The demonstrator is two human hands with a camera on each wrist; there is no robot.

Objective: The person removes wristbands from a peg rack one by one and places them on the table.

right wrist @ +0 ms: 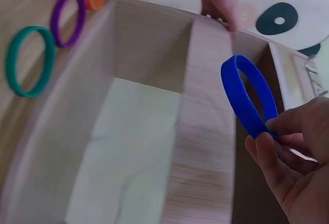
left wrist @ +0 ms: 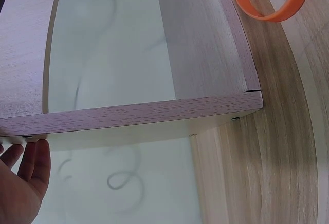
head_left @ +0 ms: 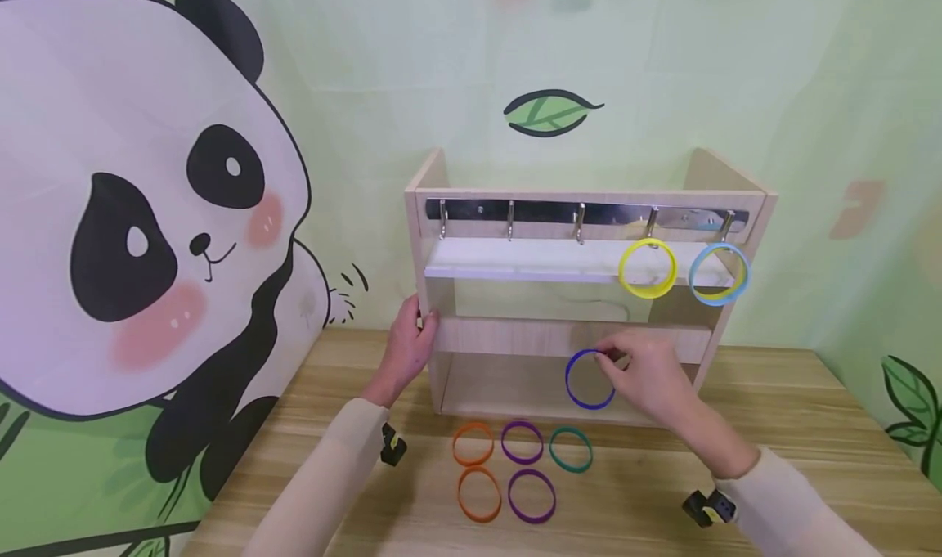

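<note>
My right hand (head_left: 648,369) pinches a dark blue silicone wristband (right wrist: 241,100) between thumb and fingertips, in front of the lower part of a small wooden shelf (head_left: 515,336). At the shelf's left side, my left hand (head_left: 408,340) holds the edge of the side panel (left wrist: 128,118), its fingertips against the outer face. A metal hook rail (head_left: 545,211) runs along the shelf's upper front. From its two rightmost hooks hang a yellow wristband (head_left: 625,279) and a light blue wristband (head_left: 746,283), with some yellow showing inside the latter.
On the table before the shelf lie two orange wristbands (head_left: 473,463), two purple wristbands (head_left: 531,521) and a green wristband (head_left: 570,469). The wooden table (head_left: 625,516) reaches a wall cloth (head_left: 353,132) printed with a panda.
</note>
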